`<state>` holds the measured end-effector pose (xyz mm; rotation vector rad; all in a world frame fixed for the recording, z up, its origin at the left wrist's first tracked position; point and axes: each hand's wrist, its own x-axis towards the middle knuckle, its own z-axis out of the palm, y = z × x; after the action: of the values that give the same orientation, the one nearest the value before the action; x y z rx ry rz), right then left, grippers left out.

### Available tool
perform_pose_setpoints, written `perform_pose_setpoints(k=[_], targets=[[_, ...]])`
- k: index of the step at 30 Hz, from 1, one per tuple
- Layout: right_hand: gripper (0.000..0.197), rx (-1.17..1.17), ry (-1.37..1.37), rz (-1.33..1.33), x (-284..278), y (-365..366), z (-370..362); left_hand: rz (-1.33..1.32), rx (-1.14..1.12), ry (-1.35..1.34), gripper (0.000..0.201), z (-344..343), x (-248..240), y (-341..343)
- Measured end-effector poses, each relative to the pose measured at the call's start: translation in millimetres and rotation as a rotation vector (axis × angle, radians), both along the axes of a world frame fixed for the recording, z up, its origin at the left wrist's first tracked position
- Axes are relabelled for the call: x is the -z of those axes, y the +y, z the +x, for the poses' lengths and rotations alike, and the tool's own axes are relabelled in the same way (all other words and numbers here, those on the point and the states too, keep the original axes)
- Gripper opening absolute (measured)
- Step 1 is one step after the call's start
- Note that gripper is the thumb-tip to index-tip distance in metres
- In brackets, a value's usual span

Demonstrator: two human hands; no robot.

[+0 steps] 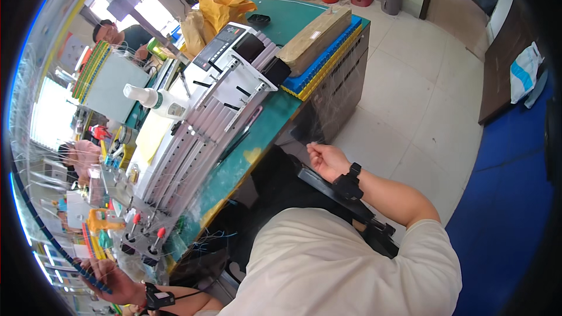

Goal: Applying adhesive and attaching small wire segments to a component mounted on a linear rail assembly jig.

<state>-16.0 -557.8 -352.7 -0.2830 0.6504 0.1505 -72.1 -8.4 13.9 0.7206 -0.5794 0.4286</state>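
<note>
Low on the left, my left hand (117, 282) is closed on a long, dark blue banded cord (44, 235). The cord curves up along the left rim of the view. My right hand (328, 161) is raised beyond the bench edge, over a dark chair armrest (328, 186). Its fingers are curled and pinched together; whatever they hold is too fine to make out. Faint thin strands show in the air above it. Between my hands stands a long bench machine (181, 161) of metal rails, with a control box (222, 44) at its far end and red-knobbed levers (161, 233) near my left hand.
A green-topped bench (240, 158) carries a white spray bottle (155, 100), yellow bags (225, 11) and a long brown block (316, 41) on blue and yellow sheets. Two people are across the bench at left. Bins (391, 0) stand on the tiled floor (404, 99).
</note>
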Motion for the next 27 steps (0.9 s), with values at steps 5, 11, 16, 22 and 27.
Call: perform_pose_setpoints(k=[5,11,16,22,27], targets=[[0.011,-0.088,-0.071,-0.498,-15,-35,-33,-0.015,0.117,0.063,0.037,8,14,-5],[0.018,0.109,-0.184,-0.848,-36,-69,-52,-0.007,0.074,0.165,0.029,21,27,-46],[0.021,0.256,-0.387,-1.241,-78,-92,-66,0.059,0.157,0.227,0.035,36,48,-73],[0.02,0.372,-0.448,-1.453,-115,-117,-70,0.034,0.023,0.447,0.032,35,62,-104],[0.019,0.234,-0.336,-1.24,-102,-150,-58,0.048,0.075,0.418,0.033,40,73,-114]])
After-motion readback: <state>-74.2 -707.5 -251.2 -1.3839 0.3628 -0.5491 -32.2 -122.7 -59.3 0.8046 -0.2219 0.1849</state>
